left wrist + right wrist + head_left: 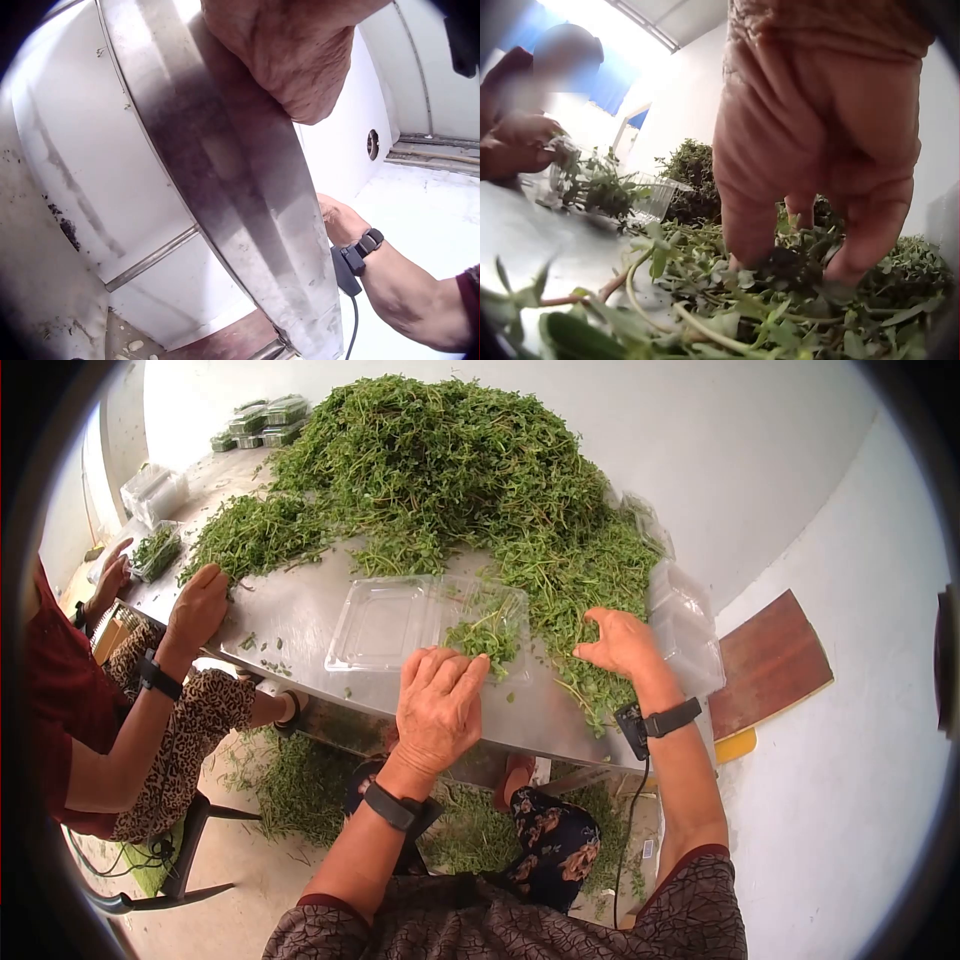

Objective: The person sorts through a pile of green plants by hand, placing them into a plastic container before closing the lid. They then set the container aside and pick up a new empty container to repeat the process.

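In the head view, my left hand (440, 700) is curled at the front edge of a clear plastic container (380, 625), pinching green sprigs (490, 635) that lie over its right half. My right hand (622, 645) is over the greens (570, 580) on the right, thumb and fingers apart. Seen from the right wrist, that hand (817, 142) points down with its fingertips among leafy stems (727, 322). The left wrist view shows part of the left hand (292, 60) above the metal table edge (225, 157); its fingertips are hidden there.
A large heap of greens (430, 460) covers the table's back. Stacked clear containers (685, 625) stand at the right, beside a reddish-brown board (770, 660). Another person's hand (198, 610) is at the left by a smaller pile (255, 535). Filled boxes (265, 422) sit at the back left.
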A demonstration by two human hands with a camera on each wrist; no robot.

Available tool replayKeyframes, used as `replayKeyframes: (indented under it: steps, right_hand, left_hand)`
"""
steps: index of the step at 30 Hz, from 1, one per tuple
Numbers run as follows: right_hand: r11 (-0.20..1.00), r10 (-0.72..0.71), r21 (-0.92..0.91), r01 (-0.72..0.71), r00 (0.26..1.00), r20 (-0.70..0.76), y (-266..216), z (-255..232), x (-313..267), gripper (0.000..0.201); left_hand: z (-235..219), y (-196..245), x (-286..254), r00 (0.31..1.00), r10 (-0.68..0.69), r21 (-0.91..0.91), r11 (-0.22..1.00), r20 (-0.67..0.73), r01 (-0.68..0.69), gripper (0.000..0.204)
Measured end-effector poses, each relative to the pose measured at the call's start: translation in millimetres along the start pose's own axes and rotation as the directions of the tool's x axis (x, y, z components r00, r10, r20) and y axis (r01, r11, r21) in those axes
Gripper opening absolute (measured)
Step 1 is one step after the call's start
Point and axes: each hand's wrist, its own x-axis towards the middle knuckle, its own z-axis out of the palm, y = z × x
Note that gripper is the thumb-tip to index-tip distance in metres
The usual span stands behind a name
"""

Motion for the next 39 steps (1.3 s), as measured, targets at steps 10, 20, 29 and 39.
replayKeyframes:
  steps: [10, 20, 29, 39]
  right_hand:
    - [0.975, -0.221, -0.053, 0.218, 0.891, -0.396, 29, 14, 8, 0.026]
    - [0.404, 0.018, 0.908, 0.111, 0.991, -0.13, -23, -56, -25, 0.028]
    - [0.402, -0.134, 0.906, 0.132, 0.987, -0.084, -86, -43, -28, 0.032]
    - [0.723, -0.004, 0.69, -0.031, 0.999, 0.049, -19, -33, -61, 0.021]
  left_hand:
    - [-1, 1, 2, 0.999, 0.001, -0.045, 0.999, -0.041, -0.003, 0.041]
    - [0, -1, 0, 0.998, 0.008, -0.037, 0.999, -0.06, -0.01, 0.039]
    - [2, -3, -1, 0.998, 0.027, -0.029, 0.999, -0.065, -0.029, 0.038]
    - [3, -4, -4, 0.998, 0.006, -0.062, 0.998, -0.056, -0.01, 0.043]
